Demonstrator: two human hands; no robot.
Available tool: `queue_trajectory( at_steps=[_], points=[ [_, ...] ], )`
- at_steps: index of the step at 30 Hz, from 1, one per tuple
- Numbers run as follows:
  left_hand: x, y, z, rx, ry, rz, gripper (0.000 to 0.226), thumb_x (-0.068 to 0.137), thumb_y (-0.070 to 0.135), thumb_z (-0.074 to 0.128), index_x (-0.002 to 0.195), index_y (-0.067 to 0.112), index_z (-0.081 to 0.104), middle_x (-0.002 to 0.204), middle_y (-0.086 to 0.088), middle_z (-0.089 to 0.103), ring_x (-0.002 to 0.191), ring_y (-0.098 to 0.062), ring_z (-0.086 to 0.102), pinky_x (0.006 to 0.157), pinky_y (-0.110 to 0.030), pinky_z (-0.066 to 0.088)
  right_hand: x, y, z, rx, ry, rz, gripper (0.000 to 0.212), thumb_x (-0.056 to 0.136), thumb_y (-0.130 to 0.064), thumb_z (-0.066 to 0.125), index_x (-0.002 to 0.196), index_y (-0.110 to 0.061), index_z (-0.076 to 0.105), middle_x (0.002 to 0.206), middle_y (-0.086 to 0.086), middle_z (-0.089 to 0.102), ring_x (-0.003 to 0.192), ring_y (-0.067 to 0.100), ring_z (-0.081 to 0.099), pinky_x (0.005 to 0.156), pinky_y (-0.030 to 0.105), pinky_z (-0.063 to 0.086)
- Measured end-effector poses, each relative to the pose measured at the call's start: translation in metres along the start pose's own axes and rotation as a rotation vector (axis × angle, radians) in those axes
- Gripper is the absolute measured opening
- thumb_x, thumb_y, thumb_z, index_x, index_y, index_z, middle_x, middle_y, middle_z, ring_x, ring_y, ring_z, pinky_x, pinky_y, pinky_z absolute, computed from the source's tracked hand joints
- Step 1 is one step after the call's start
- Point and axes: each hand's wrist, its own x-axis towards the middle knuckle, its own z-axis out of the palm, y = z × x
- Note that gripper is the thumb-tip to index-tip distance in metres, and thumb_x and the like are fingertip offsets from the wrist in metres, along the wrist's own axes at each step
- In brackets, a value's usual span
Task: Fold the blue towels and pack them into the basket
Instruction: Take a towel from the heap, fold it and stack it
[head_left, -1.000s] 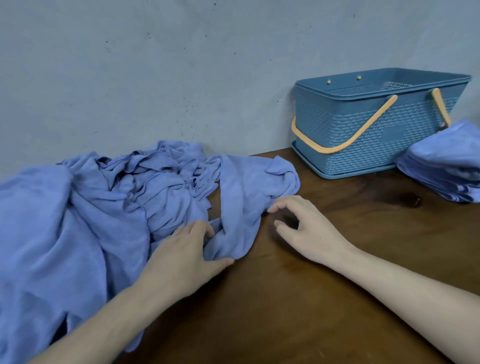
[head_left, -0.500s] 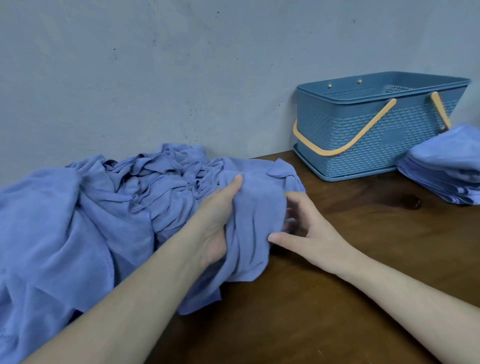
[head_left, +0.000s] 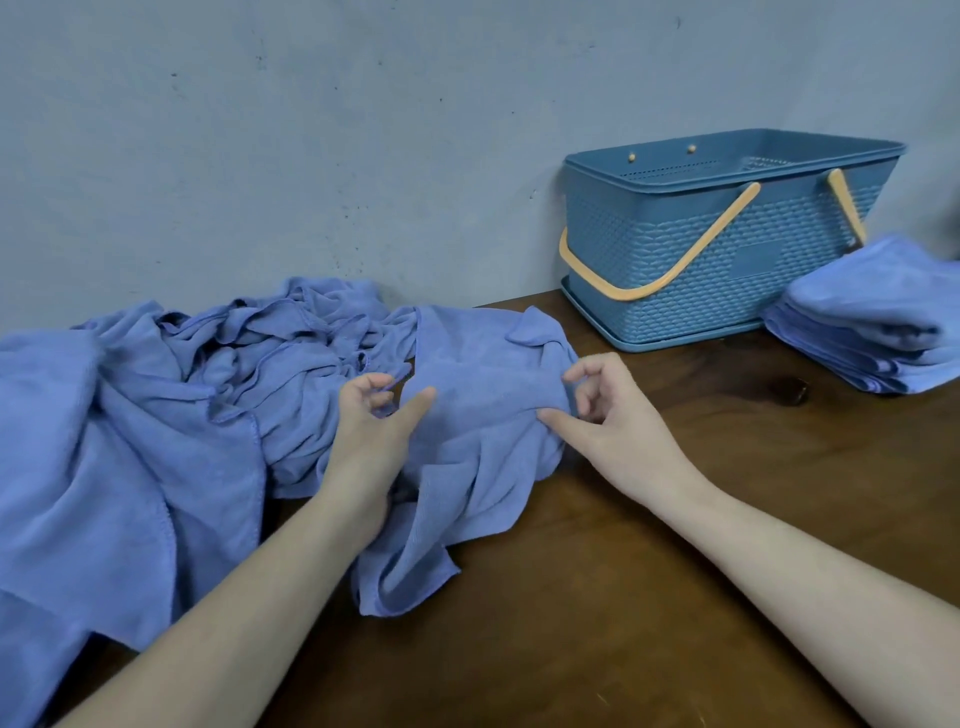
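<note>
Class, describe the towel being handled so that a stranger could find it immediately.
Start at the blue basket against the wall, then look left along the wooden table. The towel lies between both hands at the crumpled pile's right edge, nearest the basket, unlike the folded stack.

The table (head_left: 649, 597) runs up to the wall (head_left: 311, 130) behind it. The basket (head_left: 727, 244) stands at the table's far edge, against the wall. Just right of the basket lies a stack of folded towels (head_left: 872, 322), its nearest corner close to the basket's right end (whether they touch cannot be told). Well left of the basket, a heap of unfolded towels (head_left: 156, 415) spreads along the wall and forward past the table's left edge. One loose towel (head_left: 483, 415) lies between the heap and the basket, in front of and left of the basket, its near end trailing toward the viewer. The left hand (head_left: 374, 431) rests at that towel's left side, the right hand (head_left: 613, 421) at its right side, both nearer than the basket.
</note>
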Motion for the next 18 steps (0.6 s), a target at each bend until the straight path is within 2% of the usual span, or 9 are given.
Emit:
queue_trajectory(
  at_steps=[3,5,7,9,12,14,16,18],
  points=[
    [-0.011,0.000,-0.012,0.288,-0.138,0.335,0.026,0.084,0.042,0.076,0.100,0.039,0.055,0.130,0.007,0.052,0.115,-0.012,0.057,0.094,-0.033,0.050,0.000,0.002,-0.003,-0.041,0.026,-0.037,0.036,0.088,-0.011,0.075,0.100,-0.027,0.044,0.067,-0.008,0.045,0.060,0.006,0.046,0.068,0.034,0.047],
    [-0.021,0.002,-0.026,0.445,-0.384,0.558,0.028,0.079,0.054,0.073,0.100,0.045,0.058,0.135,0.018,0.049,0.129,-0.008,0.049,0.102,-0.026,0.042,-0.003,0.000,-0.003,-0.028,-0.019,-0.088,0.032,0.090,-0.010,0.073,0.099,-0.027,0.047,0.065,-0.007,0.052,0.060,0.009,0.052,0.069,0.038,0.050],
    [-0.030,0.002,-0.042,0.587,-0.655,0.635,0.039,0.077,0.060,0.072,0.111,0.045,0.059,0.144,0.020,0.046,0.136,-0.008,0.044,0.103,-0.018,0.039,-0.008,-0.003,-0.001,-0.024,-0.099,-0.168,0.030,0.089,-0.011,0.074,0.099,-0.029,0.053,0.075,-0.009,0.062,0.068,0.010,0.060,0.072,0.037,0.053],
    [-0.032,-0.004,-0.058,0.756,-0.790,0.678,0.047,0.079,0.062,0.073,0.121,0.045,0.060,0.150,0.023,0.041,0.141,-0.006,0.039,0.109,-0.019,0.036,-0.011,-0.003,0.001,-0.092,-0.215,-0.244,0.024,0.088,-0.017,0.076,0.104,-0.028,0.062,0.092,-0.016,0.067,0.088,0.010,0.065,0.081,0.035,0.055],
    [-0.031,-0.015,-0.068,0.779,-0.751,0.615,0.043,0.082,0.058,0.073,0.122,0.046,0.062,0.139,0.026,0.051,0.134,0.000,0.047,0.109,-0.020,0.039,-0.013,0.002,0.004,-0.345,-0.375,-0.373,0.034,0.087,-0.042,0.074,0.119,-0.031,0.065,0.116,-0.022,0.063,0.114,0.006,0.058,0.096,0.033,0.049],
    [-0.028,-0.018,-0.066,0.728,-0.603,0.563,0.030,0.084,0.046,0.075,0.112,0.043,0.066,0.119,0.021,0.063,0.111,0.000,0.062,0.095,-0.019,0.047,-0.013,0.003,0.004,-0.476,-0.417,-0.410,0.048,0.085,-0.058,0.067,0.128,-0.039,0.060,0.128,-0.026,0.057,0.124,0.002,0.050,0.104,0.034,0.043],
    [-0.030,-0.015,-0.059,0.655,-0.456,0.420,0.022,0.084,0.037,0.076,0.104,0.041,0.068,0.104,0.017,0.069,0.087,-0.001,0.067,0.078,-0.018,0.053,-0.015,0.001,0.005,-0.552,-0.376,-0.463,0.058,0.083,-0.066,0.065,0.136,-0.045,0.053,0.138,-0.027,0.050,0.131,0.000,0.043,0.108,0.035,0.037],
    [-0.033,-0.008,-0.049,0.483,-0.380,0.262,0.016,0.087,0.029,0.076,0.101,0.034,0.070,0.096,0.014,0.073,0.083,-0.005,0.068,0.070,-0.014,0.052,-0.017,-0.005,0.007,-0.550,-0.316,-0.547,0.063,0.082,-0.066,0.068,0.139,-0.046,0.049,0.143,-0.026,0.045,0.132,-0.001,0.041,0.109,0.029,0.032]
  ],
)
